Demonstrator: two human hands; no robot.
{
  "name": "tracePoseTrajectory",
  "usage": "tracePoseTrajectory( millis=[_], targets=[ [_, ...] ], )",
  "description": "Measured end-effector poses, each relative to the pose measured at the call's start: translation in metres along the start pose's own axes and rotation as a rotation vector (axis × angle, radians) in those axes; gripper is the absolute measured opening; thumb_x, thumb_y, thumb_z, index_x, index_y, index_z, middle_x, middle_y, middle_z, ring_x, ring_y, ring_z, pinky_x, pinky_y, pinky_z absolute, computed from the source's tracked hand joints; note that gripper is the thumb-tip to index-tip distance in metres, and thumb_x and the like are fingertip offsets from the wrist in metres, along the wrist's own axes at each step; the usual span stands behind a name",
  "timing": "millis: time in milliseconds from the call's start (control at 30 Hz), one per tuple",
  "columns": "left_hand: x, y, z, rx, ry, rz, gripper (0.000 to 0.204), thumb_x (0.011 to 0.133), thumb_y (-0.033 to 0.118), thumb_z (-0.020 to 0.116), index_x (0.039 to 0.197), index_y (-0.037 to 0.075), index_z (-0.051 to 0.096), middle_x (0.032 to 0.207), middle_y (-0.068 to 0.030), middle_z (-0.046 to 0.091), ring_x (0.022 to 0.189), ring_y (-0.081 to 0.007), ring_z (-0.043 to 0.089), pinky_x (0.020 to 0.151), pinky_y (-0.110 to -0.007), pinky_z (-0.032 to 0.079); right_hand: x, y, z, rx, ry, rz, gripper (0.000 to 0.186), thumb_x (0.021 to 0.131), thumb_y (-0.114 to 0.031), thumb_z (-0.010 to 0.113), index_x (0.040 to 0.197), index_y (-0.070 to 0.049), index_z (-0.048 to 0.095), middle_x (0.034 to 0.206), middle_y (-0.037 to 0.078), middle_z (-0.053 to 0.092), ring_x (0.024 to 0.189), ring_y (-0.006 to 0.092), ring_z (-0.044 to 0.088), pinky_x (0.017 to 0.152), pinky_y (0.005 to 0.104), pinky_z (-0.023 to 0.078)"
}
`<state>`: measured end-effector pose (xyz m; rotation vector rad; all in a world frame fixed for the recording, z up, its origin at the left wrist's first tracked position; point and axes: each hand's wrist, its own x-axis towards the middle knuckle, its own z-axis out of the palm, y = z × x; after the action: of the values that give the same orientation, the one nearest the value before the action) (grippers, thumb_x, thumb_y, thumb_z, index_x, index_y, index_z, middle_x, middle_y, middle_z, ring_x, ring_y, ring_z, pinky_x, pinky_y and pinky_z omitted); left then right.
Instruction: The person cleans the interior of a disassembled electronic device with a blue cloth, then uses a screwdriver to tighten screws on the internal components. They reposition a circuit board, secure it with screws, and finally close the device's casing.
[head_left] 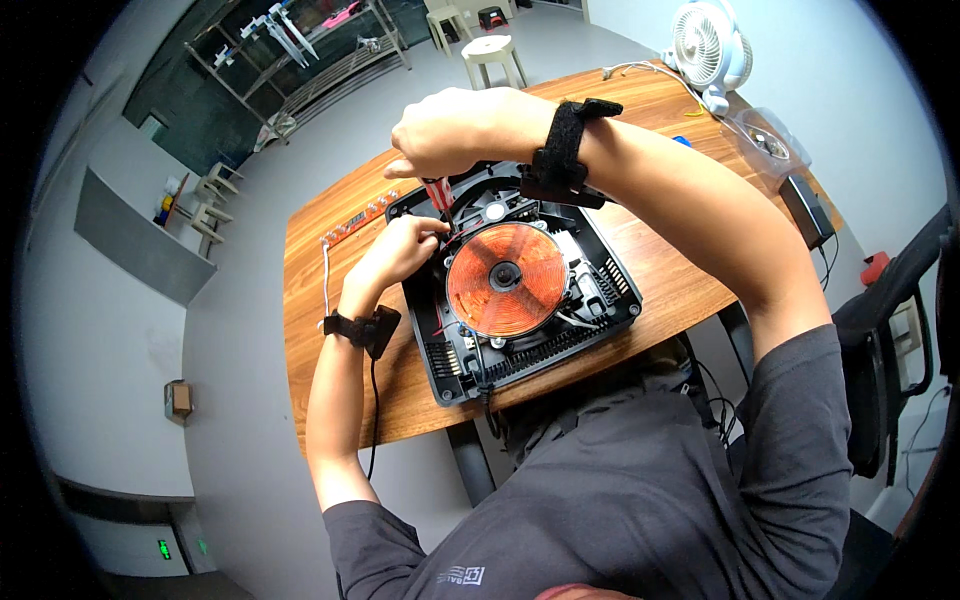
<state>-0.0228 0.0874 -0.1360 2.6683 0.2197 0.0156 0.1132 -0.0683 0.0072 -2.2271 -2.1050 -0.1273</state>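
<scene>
An opened induction cooker (pixel 520 368) lies in front of me, its black housing tilted slightly on the table. A round copper coil (pixel 478 295) fills its middle. Above the far left of the cooker, my right hand (pixel 445 130) is wrapped round the red and clear handle of a screwdriver (pixel 438 193), which points down into the housing. My left hand (pixel 395 252) reaches over the housing's left edge. Its fingers are drawn together beside the screwdriver's shaft, at the coil's far left rim; what they pinch is too small to tell. Black straps circle both wrists.
On the wooden table (pixel 665 300), a narrow orange circuit board (pixel 360 218) with a white cable lies left of the cooker. A white fan (pixel 705 50), a clear plastic bag (pixel 765 140) and a black power adapter (pixel 806 212) stand toward the right. A black chair (pixel 880 330) is at my right.
</scene>
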Motion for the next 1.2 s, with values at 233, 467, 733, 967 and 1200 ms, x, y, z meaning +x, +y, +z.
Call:
tracePoseTrajectory(
  millis=[233, 467, 733, 967, 1200],
  targets=[
    [0.005, 0.010, -0.001, 0.019, 0.021, 0.046, 0.034, 0.085, 0.006, 0.055, 0.114, 0.002, 0.072, 0.100, -0.0232, 0.072, 0.091, -0.0331, 0.072, 0.085, -0.039, 0.055, -0.004, 0.019, 0.010, 0.023, 0.137, -0.153, 0.035, 0.089, -0.034, 0.065, 0.104, -0.002, 0.067, 0.098, 0.025, 0.071, 0.091, 0.0372, 0.071, 0.079, 0.0470, 0.056],
    [-0.001, 0.002, 0.003, 0.020, 0.034, 0.024, 0.033, 0.086, 0.007, 0.055, 0.114, 0.002, 0.072, 0.097, -0.0244, 0.072, 0.088, -0.0337, 0.072, 0.084, -0.039, 0.055, 0.008, 0.001, 0.009, 0.000, 0.040, -0.048, 0.036, 0.090, -0.032, 0.062, 0.106, 0.001, 0.066, 0.092, 0.024, 0.072, 0.087, 0.0380, 0.071, 0.078, 0.0472, 0.056],
    [0.004, 0.013, -0.004, 0.046, 0.017, 0.042, 0.032, 0.086, 0.007, 0.057, 0.114, 0.003, 0.073, 0.100, -0.0241, 0.072, 0.090, -0.0342, 0.072, 0.085, -0.039, 0.055, 0.014, 0.010, 0.007, 0.075, -0.009, -0.140, 0.032, 0.092, -0.024, 0.065, 0.108, 0.004, 0.065, 0.087, 0.021, 0.073, 0.082, 0.0351, 0.072, 0.074, 0.0451, 0.059],
    [-0.002, 0.004, 0.001, 0.040, 0.046, 0.035, 0.031, 0.087, 0.008, 0.058, 0.113, 0.002, 0.073, 0.101, -0.0236, 0.072, 0.092, -0.0347, 0.071, 0.085, -0.040, 0.055, 0.018, 0.002, 0.001, 0.009, -0.092, 0.050, 0.039, 0.092, -0.030, 0.064, 0.111, 0.004, 0.066, 0.090, 0.022, 0.073, 0.080, 0.0347, 0.073, 0.071, 0.0437, 0.060],
    [-0.002, 0.005, -0.002, 0.011, 0.032, 0.022, 0.031, 0.087, 0.009, 0.058, 0.114, 0.003, 0.073, 0.100, -0.0236, 0.072, 0.092, -0.0358, 0.071, 0.086, -0.040, 0.055, 0.017, -0.003, -0.006, -0.027, -0.125, 0.072, 0.038, 0.091, -0.029, 0.061, 0.108, 0.004, 0.067, 0.094, 0.023, 0.073, 0.084, 0.0334, 0.073, 0.067, 0.0411, 0.060]
  ],
)
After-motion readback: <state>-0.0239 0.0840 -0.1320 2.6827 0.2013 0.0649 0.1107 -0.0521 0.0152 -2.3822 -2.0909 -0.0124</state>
